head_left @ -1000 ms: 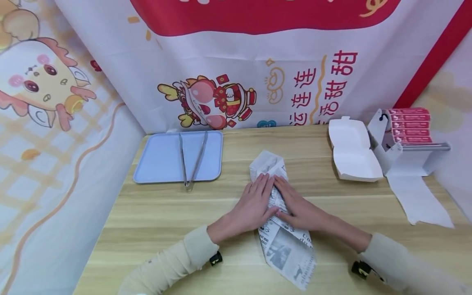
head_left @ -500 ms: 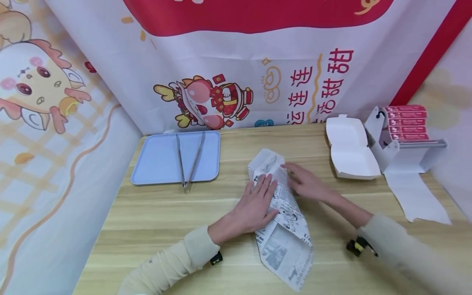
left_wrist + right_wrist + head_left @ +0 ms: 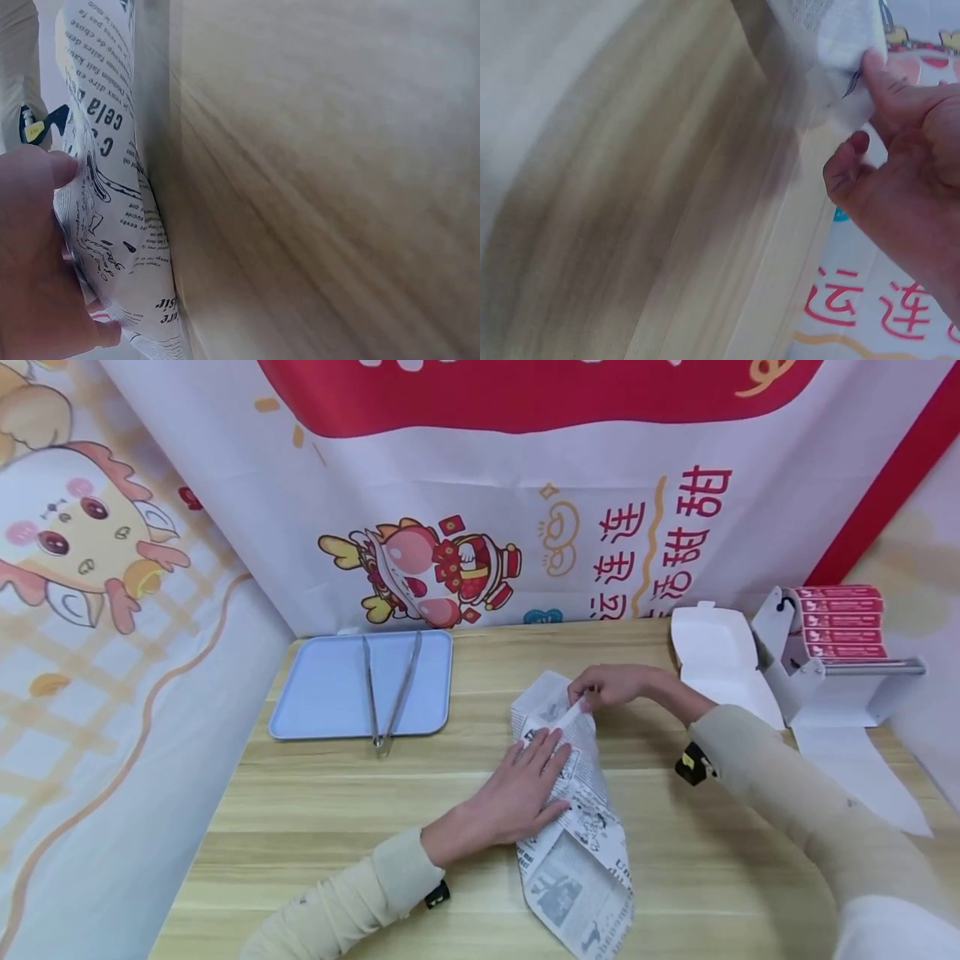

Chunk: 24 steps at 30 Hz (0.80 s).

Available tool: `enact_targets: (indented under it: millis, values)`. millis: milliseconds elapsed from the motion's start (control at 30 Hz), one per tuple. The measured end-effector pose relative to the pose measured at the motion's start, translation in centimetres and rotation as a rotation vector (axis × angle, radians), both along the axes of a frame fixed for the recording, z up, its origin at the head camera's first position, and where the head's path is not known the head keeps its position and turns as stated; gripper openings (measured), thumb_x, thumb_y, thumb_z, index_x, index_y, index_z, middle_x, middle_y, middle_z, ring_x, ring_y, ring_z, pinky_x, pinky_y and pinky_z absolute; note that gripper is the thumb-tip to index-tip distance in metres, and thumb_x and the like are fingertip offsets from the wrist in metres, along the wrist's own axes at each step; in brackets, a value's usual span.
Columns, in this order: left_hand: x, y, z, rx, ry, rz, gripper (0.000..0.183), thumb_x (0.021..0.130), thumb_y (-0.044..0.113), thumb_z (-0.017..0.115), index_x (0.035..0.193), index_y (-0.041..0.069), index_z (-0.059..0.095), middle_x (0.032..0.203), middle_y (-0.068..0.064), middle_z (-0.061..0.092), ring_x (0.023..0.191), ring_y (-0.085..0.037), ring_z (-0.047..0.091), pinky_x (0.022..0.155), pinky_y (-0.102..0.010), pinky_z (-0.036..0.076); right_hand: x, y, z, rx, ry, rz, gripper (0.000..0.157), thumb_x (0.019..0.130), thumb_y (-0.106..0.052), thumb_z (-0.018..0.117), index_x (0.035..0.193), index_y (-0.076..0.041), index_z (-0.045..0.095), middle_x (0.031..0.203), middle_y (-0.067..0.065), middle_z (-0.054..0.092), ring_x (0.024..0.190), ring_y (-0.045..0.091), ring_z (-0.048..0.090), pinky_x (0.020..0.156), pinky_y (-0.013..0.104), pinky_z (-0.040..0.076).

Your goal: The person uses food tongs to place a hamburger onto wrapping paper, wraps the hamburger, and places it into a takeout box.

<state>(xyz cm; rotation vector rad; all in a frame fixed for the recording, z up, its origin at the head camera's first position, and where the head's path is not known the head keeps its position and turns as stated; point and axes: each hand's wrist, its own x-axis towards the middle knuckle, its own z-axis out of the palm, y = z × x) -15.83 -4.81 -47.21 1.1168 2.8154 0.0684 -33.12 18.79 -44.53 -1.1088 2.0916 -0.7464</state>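
A wrap of newspaper-print paper [image 3: 588, 827] lies lengthwise on the table, folded over on itself, its lower end a single flat flap. My left hand [image 3: 508, 793] rests on the middle of it with straight fingers. In the left wrist view, the printed paper [image 3: 112, 172] bulges beside that hand [image 3: 34, 255]. At the wrap's upper right edge, my right hand [image 3: 617, 683] pinches the paper and lifts it slightly. The right wrist view shows thumb and fingers of this hand [image 3: 911, 157] at the paper's edge [image 3: 840, 37]. What is inside the wrap is hidden.
Metal tongs [image 3: 372, 693] lie across a light blue tray [image 3: 318, 693] at the back left. An opened white clamshell box [image 3: 712, 639] stands at the back right, partly behind the right arm. Beside it, a dispenser [image 3: 836, 693] holds a red-printed roll [image 3: 843, 618] with a white strip [image 3: 851, 768] hanging out.
My right hand has left the middle of the wrap and moved up to its upper right edge, where it now pinches the paper. The left hand has stayed on the wrap.
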Motion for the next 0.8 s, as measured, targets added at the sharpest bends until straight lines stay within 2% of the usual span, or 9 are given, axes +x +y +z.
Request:
enact_targets:
  millis: [133, 267, 333, 400, 467, 533, 600, 667, 800]
  values:
    - [0.0, -0.1, -0.1, 0.002, -0.001, -0.013, 0.077, 0.103, 0.057, 0.033, 0.161, 0.011, 0.01, 0.169, -0.012, 0.005, 0.156, -0.03, 0.005, 0.124, -0.052, 0.021, -0.9, 0.5, -0.6, 0.002, -0.107, -0.02, 0.008, 0.095, -0.004, 0.054, 0.092, -0.004, 0.062, 0.084, 0.009, 0.053, 0.08, 0.019, 0.049, 0.076, 0.026, 0.039]
    - [0.0, 0.0, -0.3, 0.005, -0.002, -0.012, 0.079, 0.103, 0.059, 0.031, 0.161, 0.011, 0.008, 0.169, -0.012, 0.003, 0.156, -0.031, 0.005, 0.124, -0.053, 0.021, -0.6, 0.6, -1.2, -0.042, -0.137, -0.13, 0.009, 0.093, -0.005, 0.055, 0.099, -0.002, 0.061, 0.092, 0.008, 0.055, 0.088, 0.021, 0.05, 0.081, 0.03, 0.039]
    - [0.1, 0.0, -0.3, 0.012, -0.011, -0.006, 0.079, 0.103, 0.06, 0.031, 0.161, 0.012, 0.007, 0.169, -0.012, 0.003, 0.156, -0.031, 0.004, 0.124, -0.054, 0.021, 0.0, 0.6, -1.3, -0.101, -0.053, -0.22, 0.014, 0.093, -0.007, 0.056, 0.105, -0.001, 0.06, 0.104, 0.012, 0.058, 0.099, 0.025, 0.053, 0.088, 0.036, 0.043]
    - [0.1, 0.1, -0.3, 0.024, -0.027, 0.0, 0.08, 0.102, 0.06, 0.03, 0.161, 0.012, 0.006, 0.169, -0.012, 0.002, 0.156, -0.031, 0.003, 0.124, -0.054, 0.02, 1.3, 0.5, -1.3, -0.148, 0.09, -0.328, 0.02, 0.094, -0.011, 0.059, 0.112, -0.002, 0.06, 0.117, 0.015, 0.058, 0.111, 0.031, 0.053, 0.095, 0.045, 0.046]
    - [0.2, 0.2, -0.3, 0.032, -0.044, -0.001, 0.08, 0.102, 0.06, 0.029, 0.161, 0.012, 0.005, 0.169, -0.012, 0.001, 0.156, -0.031, 0.001, 0.124, -0.054, 0.019, 3.0, 0.6, -1.0, -0.168, 0.238, -0.419, 0.025, 0.094, -0.015, 0.062, 0.116, -0.004, 0.06, 0.126, 0.018, 0.057, 0.118, 0.037, 0.052, 0.096, 0.054, 0.048]
    - [0.1, 0.2, -0.3, 0.041, -0.053, -0.004, 0.081, 0.102, 0.06, 0.03, 0.161, 0.012, 0.004, 0.169, -0.012, 0.001, 0.156, -0.032, 0.001, 0.124, -0.054, 0.019, 4.7, 0.8, -0.6, -0.155, 0.315, -0.466, 0.03, 0.093, -0.016, 0.065, 0.121, -0.006, 0.06, 0.13, 0.019, 0.056, 0.12, 0.04, 0.051, 0.094, 0.059, 0.05]
    - [-0.1, 0.2, -0.2, 0.043, -0.046, -0.003, 0.081, 0.102, 0.06, 0.03, 0.161, 0.012, 0.005, 0.169, -0.012, 0.001, 0.156, -0.031, 0.001, 0.124, -0.054, 0.02, 5.9, 1.2, -0.4, -0.144, 0.326, -0.439, 0.036, 0.091, -0.01, 0.064, 0.127, -0.006, 0.058, 0.136, 0.022, 0.052, 0.124, 0.043, 0.048, 0.096, 0.061, 0.048]
    - [-0.3, 0.2, -0.1, 0.034, -0.028, 0.001, 0.08, 0.102, 0.06, 0.031, 0.161, 0.012, 0.006, 0.169, -0.011, 0.002, 0.156, -0.031, 0.002, 0.124, -0.054, 0.021, 5.9, 1.4, -0.3, -0.139, 0.313, -0.367, 0.046, 0.089, -0.002, 0.062, 0.135, -0.004, 0.054, 0.142, 0.024, 0.047, 0.13, 0.044, 0.044, 0.102, 0.061, 0.041]
    - [-0.4, 0.1, -0.1, 0.016, -0.031, 0.005, 0.079, 0.102, 0.06, 0.033, 0.161, 0.013, 0.009, 0.169, -0.01, 0.004, 0.156, -0.03, 0.003, 0.124, -0.053, 0.021, 3.4, 1.0, -0.1, -0.094, 0.238, -0.155, 0.07, 0.08, 0.01, 0.052, 0.148, -0.007, 0.041, 0.144, 0.019, 0.054, 0.13, 0.04, 0.042, 0.103, 0.053, 0.028]
